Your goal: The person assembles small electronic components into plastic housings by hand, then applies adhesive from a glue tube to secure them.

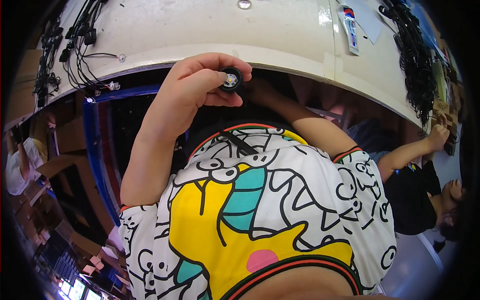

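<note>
My left hand is closed round a small black round housing, just off the near edge of the table. A white LED board with a yellowish centre sits inside it, and my thumb presses against the board's side. My right hand is in dark shadow below the table edge, just right of the housing. Its fingers are too dark to make out, and whether it touches the housing or a wire behind it cannot be seen.
Black cables with small LED boards hang over the table at left. At right lie a glue-like tube and a bundle of black cables. A co-worker's hand is at far right. A blue frame stands left.
</note>
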Demonstrator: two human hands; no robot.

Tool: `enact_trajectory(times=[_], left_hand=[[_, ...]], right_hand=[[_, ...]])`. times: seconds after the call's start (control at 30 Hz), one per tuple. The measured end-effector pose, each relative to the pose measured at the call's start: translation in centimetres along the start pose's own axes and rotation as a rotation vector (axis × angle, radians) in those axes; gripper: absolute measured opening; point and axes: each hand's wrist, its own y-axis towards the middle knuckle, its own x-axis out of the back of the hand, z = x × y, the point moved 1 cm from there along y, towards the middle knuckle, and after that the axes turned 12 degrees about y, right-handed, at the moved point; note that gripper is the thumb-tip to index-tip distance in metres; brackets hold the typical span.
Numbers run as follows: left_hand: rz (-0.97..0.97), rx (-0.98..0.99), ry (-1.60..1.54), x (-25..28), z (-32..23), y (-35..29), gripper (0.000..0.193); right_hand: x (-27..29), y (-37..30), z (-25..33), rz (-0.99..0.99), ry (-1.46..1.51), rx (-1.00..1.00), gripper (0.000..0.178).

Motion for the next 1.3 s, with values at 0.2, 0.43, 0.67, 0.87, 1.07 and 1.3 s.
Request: enact_trajectory(times=[0.2, 0.43, 0.67, 0.87, 1.07, 1.3], left_hand=[[-0.040, 0.004, 0.102, 1.1, -0.3, -0.2, 0.028], [-0.083, -0.211, 0.022, 1.3, 0.3, -0.4, 0.036], [-0.261, -0.612, 0.273, 1.4, 1.5, -0.3, 0.034], [-0.037, -0.681, -0.077, 1.0, 2.8, 0.9, 0.047], [-0.114, -0.641, -0.016, 0.9, 2.9, 2.5, 0.040], [-0.108, -0.625, -0.035, 0.0, 3.0, 2.4, 0.037]], right_hand=[[5.3, -8.7, 13.4, 0.378, -0.431, -0.042, 0.020], [12.8, -5.4, 21.5, -0.431, -0.520, 0.681, 0.017], [14.1, -0.2, 20.5, -0.418, -0.658, 1.212, 0.023], [13.1, -0.8, 20.6, -0.339, -0.297, 0.589, 0.020], [13.8, -1.9, 21.5, -0.253, -0.191, 0.599, 0.019], [12.0, -6.9, 25.4, -0.004, -0.020, 0.757, 0.017]])
